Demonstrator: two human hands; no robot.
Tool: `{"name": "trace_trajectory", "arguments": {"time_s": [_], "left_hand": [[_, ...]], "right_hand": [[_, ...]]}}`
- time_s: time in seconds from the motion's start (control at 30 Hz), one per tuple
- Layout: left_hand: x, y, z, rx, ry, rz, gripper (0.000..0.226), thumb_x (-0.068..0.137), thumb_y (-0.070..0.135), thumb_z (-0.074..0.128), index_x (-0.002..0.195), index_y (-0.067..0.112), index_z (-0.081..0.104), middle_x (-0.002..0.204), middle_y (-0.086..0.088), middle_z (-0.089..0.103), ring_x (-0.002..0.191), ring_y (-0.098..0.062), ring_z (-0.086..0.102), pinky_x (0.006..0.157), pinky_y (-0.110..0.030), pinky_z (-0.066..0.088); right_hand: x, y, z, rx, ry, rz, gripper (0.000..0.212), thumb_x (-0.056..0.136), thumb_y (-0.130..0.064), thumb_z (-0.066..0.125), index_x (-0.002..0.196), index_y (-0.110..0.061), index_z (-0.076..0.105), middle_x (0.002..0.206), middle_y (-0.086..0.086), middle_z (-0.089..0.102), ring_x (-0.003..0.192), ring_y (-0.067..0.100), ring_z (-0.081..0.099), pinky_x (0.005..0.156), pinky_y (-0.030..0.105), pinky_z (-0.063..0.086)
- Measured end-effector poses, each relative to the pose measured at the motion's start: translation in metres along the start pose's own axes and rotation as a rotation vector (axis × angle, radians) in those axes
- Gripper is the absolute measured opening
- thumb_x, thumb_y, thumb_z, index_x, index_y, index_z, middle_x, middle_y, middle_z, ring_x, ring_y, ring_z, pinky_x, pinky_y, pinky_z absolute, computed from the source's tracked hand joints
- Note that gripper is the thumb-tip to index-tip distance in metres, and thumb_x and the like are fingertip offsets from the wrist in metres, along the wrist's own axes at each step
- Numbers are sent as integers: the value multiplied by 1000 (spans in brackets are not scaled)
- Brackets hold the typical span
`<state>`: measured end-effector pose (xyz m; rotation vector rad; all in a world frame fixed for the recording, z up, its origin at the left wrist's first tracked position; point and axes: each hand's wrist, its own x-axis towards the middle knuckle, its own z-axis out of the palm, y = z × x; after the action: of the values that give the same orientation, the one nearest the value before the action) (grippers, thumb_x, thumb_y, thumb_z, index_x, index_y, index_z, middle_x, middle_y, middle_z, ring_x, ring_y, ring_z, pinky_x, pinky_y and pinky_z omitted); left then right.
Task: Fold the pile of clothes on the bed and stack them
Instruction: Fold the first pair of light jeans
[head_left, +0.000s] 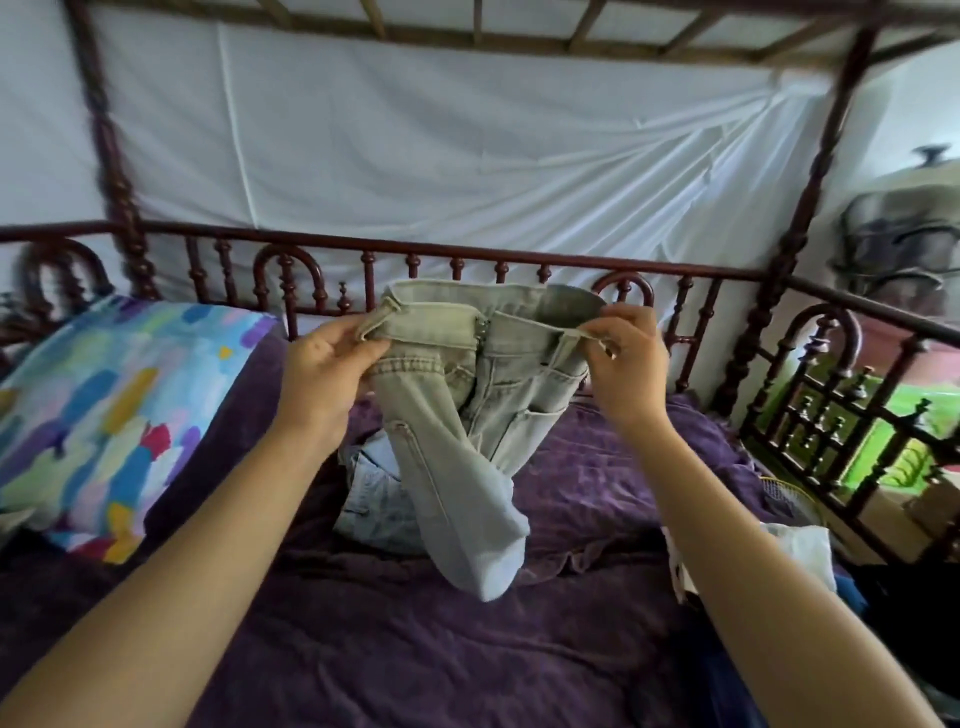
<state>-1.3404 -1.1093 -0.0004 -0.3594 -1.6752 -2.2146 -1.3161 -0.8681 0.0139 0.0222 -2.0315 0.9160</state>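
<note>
Pale washed jeans (467, 415) hang in the air above the bed, held up by the waistband. My left hand (322, 374) grips the waistband's left end and my right hand (628, 358) pinches its right end at a belt loop. The legs dangle down, bunched and twisted, and their lower ends reach the purple bedspread (597, 499). Another light blue denim garment (371, 499) lies crumpled on the bed behind the hanging legs, partly hidden by them.
A bright multicoloured pillow (109, 410) lies at the left. A dark wooden spindle rail (467, 260) runs along the far side and right end of the bed. White cloth (800, 556) lies at the right edge. A fan (898, 249) stands beyond the right rail.
</note>
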Motion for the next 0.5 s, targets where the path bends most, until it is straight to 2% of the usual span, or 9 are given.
{"name": "trace_trajectory", "arguments": {"time_s": [0.03, 0.07, 0.17, 0.27, 0.33, 0.4, 0.43, 0.5], "left_hand": [[7, 14, 5, 0, -10, 28, 29, 86, -7, 55, 84, 21, 63, 61, 15, 68, 61, 0, 62, 61, -22, 54], [13, 26, 9, 2, -21, 54, 28, 86, -6, 55, 84, 21, 62, 61, 15, 68, 61, 0, 62, 61, -21, 53], [22, 53, 19, -29, -54, 77, 27, 88, -6, 52, 82, 20, 60, 55, 15, 65, 53, 1, 60, 50, -16, 50], [18, 52, 17, -87, -82, 18, 32, 89, -6, 48, 78, 20, 63, 53, 13, 64, 49, 0, 60, 46, -15, 48], [11, 36, 10, -87, -94, -37, 38, 89, -5, 49, 72, 20, 71, 56, 12, 66, 51, -1, 61, 48, -16, 51], [3, 15, 4, -64, -80, -102, 35, 89, -5, 50, 76, 21, 70, 59, 11, 67, 53, -2, 62, 51, -17, 51], [-1, 3, -1, -38, -59, -136, 31, 88, -5, 50, 80, 20, 67, 58, 11, 67, 53, -2, 62, 52, -17, 51], [-10, -19, -9, 26, -34, -194, 27, 87, -7, 51, 81, 17, 64, 58, 11, 67, 53, -1, 62, 52, -17, 50]], "right_hand": [[14, -9, -6, 44, 36, -20, 17, 82, 7, 59, 92, 1, 71, 113, 13, 51, 107, 28, 53, 90, 36, 46], [24, -18, -12, 95, 70, -30, 18, 82, 7, 58, 91, -1, 71, 116, 9, 47, 111, 25, 51, 93, 37, 46], [35, -37, -21, 184, 153, -26, 18, 84, 5, 58, 91, -6, 71, 130, 12, 41, 118, 16, 41, 96, 27, 41], [24, -30, -18, 164, 160, 9, 17, 83, -7, 67, 99, -7, 68, 138, 14, 36, 129, 21, 33, 105, 25, 30], [7, -12, -11, 233, 9, 132, 47, 80, -14, 71, 124, -12, 54, 138, 10, 35, 125, 21, 38, 103, 24, 37], [-21, 9, 0, 386, -222, 354, 81, 80, -14, 72, 145, -20, 24, 140, 2, 33, 120, 13, 41, 90, 17, 45], [-38, 19, 7, 431, -302, 449, 92, 79, -14, 72, 148, -22, 12, 144, 1, 30, 121, 11, 39, 89, 18, 44], [-71, 35, 26, 398, -337, 570, 101, 77, -15, 74, 150, -23, 5, 151, 5, 25, 127, 14, 34, 97, 26, 40]]}}
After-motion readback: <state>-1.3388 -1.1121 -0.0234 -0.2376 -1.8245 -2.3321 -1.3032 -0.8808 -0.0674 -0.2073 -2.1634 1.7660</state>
